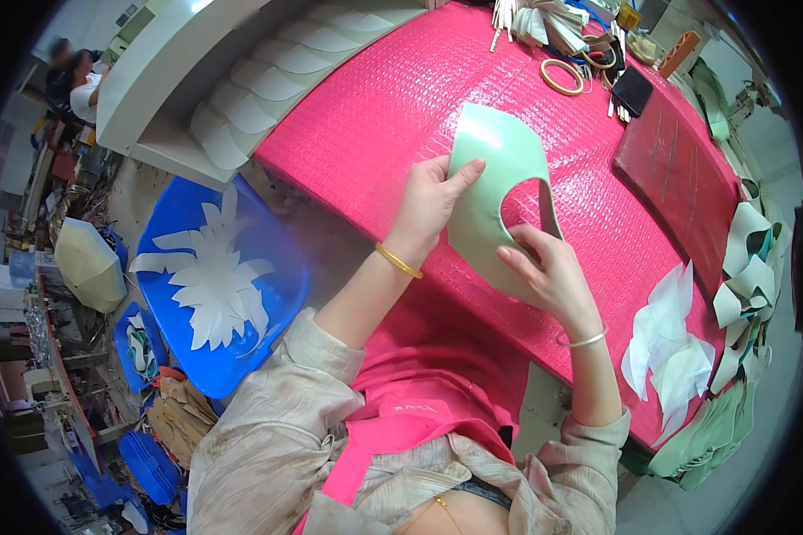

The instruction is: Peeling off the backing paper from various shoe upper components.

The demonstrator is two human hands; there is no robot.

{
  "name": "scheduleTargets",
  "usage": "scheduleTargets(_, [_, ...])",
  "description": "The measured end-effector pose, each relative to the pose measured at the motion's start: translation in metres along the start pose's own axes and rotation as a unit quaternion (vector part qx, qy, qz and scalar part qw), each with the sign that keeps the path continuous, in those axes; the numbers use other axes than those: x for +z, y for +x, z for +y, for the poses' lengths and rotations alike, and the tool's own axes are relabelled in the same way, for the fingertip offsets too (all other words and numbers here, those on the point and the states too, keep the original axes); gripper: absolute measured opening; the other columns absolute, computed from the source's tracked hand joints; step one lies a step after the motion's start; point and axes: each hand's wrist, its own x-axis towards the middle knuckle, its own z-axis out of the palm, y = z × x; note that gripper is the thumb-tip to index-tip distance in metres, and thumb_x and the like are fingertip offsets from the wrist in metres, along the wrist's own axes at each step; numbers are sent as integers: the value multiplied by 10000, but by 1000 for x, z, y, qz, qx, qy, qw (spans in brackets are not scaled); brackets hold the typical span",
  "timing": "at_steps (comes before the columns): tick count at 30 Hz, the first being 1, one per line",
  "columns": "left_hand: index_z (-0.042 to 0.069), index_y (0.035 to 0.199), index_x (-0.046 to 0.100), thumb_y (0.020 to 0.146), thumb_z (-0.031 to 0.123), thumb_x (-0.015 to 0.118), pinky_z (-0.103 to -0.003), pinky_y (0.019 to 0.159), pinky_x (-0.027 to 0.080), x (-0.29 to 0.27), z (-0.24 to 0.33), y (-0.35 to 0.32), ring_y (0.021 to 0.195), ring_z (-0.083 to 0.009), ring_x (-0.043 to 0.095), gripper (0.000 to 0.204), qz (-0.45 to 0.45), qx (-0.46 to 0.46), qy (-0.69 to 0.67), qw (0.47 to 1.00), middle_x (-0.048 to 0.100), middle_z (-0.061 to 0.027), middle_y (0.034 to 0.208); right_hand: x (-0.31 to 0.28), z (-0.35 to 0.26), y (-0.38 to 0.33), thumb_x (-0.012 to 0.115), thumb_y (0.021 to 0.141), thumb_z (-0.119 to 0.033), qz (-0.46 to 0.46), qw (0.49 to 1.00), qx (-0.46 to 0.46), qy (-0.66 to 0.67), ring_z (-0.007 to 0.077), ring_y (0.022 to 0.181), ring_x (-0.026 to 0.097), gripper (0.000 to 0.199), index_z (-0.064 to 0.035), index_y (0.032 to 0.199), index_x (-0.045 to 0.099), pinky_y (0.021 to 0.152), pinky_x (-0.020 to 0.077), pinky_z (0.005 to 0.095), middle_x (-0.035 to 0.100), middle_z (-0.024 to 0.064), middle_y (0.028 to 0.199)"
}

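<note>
Above the pink-covered table [357, 143] I hold a pale green curved leather-like piece [500, 143] with a rounded cut-out on its right side. My left hand [435, 198] pinches its left edge, thumb on the front face and fingers behind. At the lower edge of the cut-out is my right hand [551, 275], its fingers bent over the rim and the thumb near the front face. The piece is bent into a curve, tilted and clear of the table's far part. Parts of both hands' fingers are hidden behind it.
Left, a blue tub-like chair [165, 294] bears a fan of white cut pieces [214, 276]. A grey machine [165, 80] carries overlapping white pieces [241, 107]. On the table lie a dark red board [678, 169], tape rolls [562, 78] and white sheets [665, 348]. Green pieces [705, 437] hang at the right edge.
</note>
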Motion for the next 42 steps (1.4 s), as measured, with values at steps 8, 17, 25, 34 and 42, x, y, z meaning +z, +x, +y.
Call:
scheduleTargets(8, [-16,839,600,825,204,565,-204,571,444,-1,-12,2,622,-74,553,223,83,-41,-131,987,613,-45,744,24,-14,6,575,770,-199,52,994,-56,-80,347,556,513,230,-16,656,493,492,382,415,477,164,546])
scheduleTargets(17, [0,795,601,812,219,583,-200,541,430,20,-25,-1,584,-67,539,220,90,23,-182,979,606,-41,710,14,-8,22,590,760,-175,85,993,43,-68,312,464,465,251,10,638,471,445,344,374,433,177,529])
scheduleTargets(25, [8,763,601,813,229,585,-199,491,411,17,-20,-6,534,-56,512,227,124,-26,-179,976,596,-25,678,24,-15,7,593,758,-143,101,991,-70,-52,297,445,444,217,15,642,499,429,331,349,419,170,510])
scheduleTargets(34, [9,759,613,790,173,612,-190,470,417,26,-8,-8,530,-60,531,167,86,38,-144,985,606,-35,671,34,-15,16,552,828,-202,182,983,6,33,119,428,253,373,0,575,366,390,232,281,274,82,486])
scheduleTargets(42, [-28,780,626,766,128,627,-196,484,447,29,-11,16,528,-79,554,157,-24,-9,-26,999,617,-65,664,44,-19,-25,539,824,-178,237,966,14,-104,313,427,441,261,-22,637,446,408,319,375,400,177,500])
